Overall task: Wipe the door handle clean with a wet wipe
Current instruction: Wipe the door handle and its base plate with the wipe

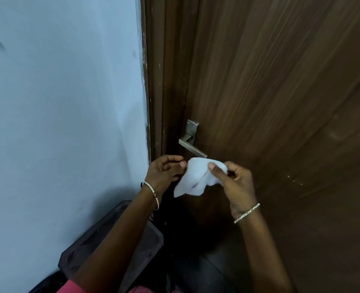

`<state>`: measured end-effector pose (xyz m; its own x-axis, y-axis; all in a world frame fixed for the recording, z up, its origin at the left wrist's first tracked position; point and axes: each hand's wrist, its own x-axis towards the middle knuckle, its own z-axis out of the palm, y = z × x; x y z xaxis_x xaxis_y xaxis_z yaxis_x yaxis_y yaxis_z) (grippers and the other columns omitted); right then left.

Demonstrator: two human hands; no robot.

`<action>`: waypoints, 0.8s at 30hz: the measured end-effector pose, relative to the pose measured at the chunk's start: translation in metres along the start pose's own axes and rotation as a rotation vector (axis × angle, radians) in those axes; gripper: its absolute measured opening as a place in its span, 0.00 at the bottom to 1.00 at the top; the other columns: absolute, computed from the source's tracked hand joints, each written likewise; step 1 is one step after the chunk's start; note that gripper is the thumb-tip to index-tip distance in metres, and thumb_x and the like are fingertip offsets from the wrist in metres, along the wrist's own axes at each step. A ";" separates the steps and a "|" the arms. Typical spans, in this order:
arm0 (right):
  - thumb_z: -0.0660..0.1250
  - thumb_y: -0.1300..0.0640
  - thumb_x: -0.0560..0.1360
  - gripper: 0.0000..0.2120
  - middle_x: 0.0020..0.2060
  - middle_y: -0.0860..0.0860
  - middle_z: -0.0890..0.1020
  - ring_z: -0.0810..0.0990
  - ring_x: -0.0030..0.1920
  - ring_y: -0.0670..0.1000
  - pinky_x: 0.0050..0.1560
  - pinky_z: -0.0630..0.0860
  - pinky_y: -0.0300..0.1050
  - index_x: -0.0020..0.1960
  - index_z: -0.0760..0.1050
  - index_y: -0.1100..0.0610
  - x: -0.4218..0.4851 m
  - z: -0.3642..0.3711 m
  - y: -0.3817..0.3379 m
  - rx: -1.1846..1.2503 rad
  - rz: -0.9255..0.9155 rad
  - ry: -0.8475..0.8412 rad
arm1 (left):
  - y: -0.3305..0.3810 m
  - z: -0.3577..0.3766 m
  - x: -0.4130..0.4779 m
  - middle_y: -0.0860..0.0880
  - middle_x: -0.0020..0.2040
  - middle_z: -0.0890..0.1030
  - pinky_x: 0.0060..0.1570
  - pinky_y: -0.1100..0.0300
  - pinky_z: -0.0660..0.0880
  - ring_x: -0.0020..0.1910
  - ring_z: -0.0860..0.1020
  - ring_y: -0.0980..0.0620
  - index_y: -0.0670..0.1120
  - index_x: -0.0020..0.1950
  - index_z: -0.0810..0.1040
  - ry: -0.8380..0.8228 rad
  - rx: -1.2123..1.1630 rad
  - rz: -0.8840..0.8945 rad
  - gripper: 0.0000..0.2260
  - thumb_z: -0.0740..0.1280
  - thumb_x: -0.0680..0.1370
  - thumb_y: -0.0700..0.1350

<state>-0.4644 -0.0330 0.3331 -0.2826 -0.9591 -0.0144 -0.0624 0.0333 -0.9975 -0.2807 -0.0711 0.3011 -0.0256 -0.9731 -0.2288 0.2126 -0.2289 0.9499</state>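
Head view: my right hand [236,185] pinches the limp, light wet wipe [193,179]; my left hand [164,174] curls at its edge, hold unclear; best bunched for the door handle [191,148].

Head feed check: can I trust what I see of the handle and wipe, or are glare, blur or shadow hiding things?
Head view: the door handle is evenly lit with no glare, its edges slightly soft. The wet wipe is nearly blown-out white, its folds barely readable. The dark container below the arms sinks into shadow. Wide-angle distortion bows the door frame.
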 end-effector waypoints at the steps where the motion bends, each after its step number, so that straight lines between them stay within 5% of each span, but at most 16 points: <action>1: 0.76 0.58 0.73 0.09 0.33 0.50 0.81 0.78 0.38 0.49 0.41 0.75 0.48 0.35 0.80 0.56 0.008 0.001 0.000 -0.007 -0.033 0.121 | 0.000 -0.001 0.008 0.50 0.42 0.87 0.43 0.60 0.80 0.42 0.84 0.53 0.47 0.50 0.83 0.023 0.024 -0.007 0.04 0.72 0.77 0.40; 5: 0.74 0.46 0.72 0.11 0.31 0.43 0.81 0.79 0.33 0.42 0.37 0.75 0.37 0.39 0.78 0.52 0.031 0.019 0.003 -0.334 -0.258 0.489 | -0.002 -0.005 0.039 0.49 0.45 0.87 0.49 0.55 0.80 0.45 0.84 0.51 0.49 0.50 0.83 0.090 0.089 -0.047 0.04 0.68 0.80 0.43; 8: 0.73 0.55 0.75 0.03 0.39 0.47 0.86 0.83 0.41 0.44 0.45 0.74 0.32 0.49 0.82 0.52 0.039 0.047 0.018 -0.577 -0.453 0.342 | -0.008 -0.005 0.054 0.48 0.45 0.86 0.48 0.55 0.79 0.43 0.83 0.51 0.47 0.51 0.82 0.090 0.115 -0.069 0.05 0.67 0.81 0.41; 11: 0.71 0.68 0.74 0.17 0.60 0.56 0.84 0.83 0.60 0.54 0.60 0.80 0.48 0.62 0.81 0.60 0.046 0.067 0.043 -0.765 -0.510 0.169 | -0.016 -0.008 0.067 0.48 0.45 0.86 0.45 0.57 0.79 0.43 0.84 0.52 0.46 0.52 0.82 0.084 0.120 -0.104 0.05 0.67 0.81 0.40; 15: 0.72 0.69 0.71 0.20 0.59 0.55 0.85 0.85 0.55 0.56 0.54 0.81 0.51 0.62 0.82 0.60 0.067 0.080 0.050 -1.043 -0.644 0.152 | -0.019 -0.018 0.081 0.46 0.44 0.86 0.45 0.57 0.79 0.42 0.83 0.50 0.47 0.49 0.82 0.096 0.118 -0.122 0.06 0.66 0.81 0.40; 19: 0.59 0.62 0.75 0.19 0.52 0.55 0.85 0.83 0.45 0.56 0.46 0.79 0.49 0.61 0.82 0.58 0.084 0.105 0.045 -1.244 -0.745 0.136 | -0.022 -0.024 0.088 0.47 0.40 0.85 0.41 0.58 0.77 0.38 0.81 0.51 0.47 0.47 0.82 0.108 0.093 -0.146 0.08 0.65 0.81 0.37; 24: 0.69 0.60 0.74 0.17 0.52 0.54 0.82 0.79 0.46 0.55 0.42 0.76 0.50 0.62 0.81 0.56 0.096 0.122 0.044 -1.345 -0.762 0.109 | -0.020 -0.025 0.095 0.46 0.40 0.84 0.41 0.58 0.76 0.39 0.81 0.49 0.45 0.47 0.82 0.104 0.079 -0.148 0.08 0.64 0.81 0.36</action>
<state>-0.3779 -0.1580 0.2789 0.1522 -0.8435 0.5150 -0.9867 -0.1596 0.0302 -0.2631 -0.1583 0.2555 0.0513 -0.9217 -0.3845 0.1369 -0.3749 0.9169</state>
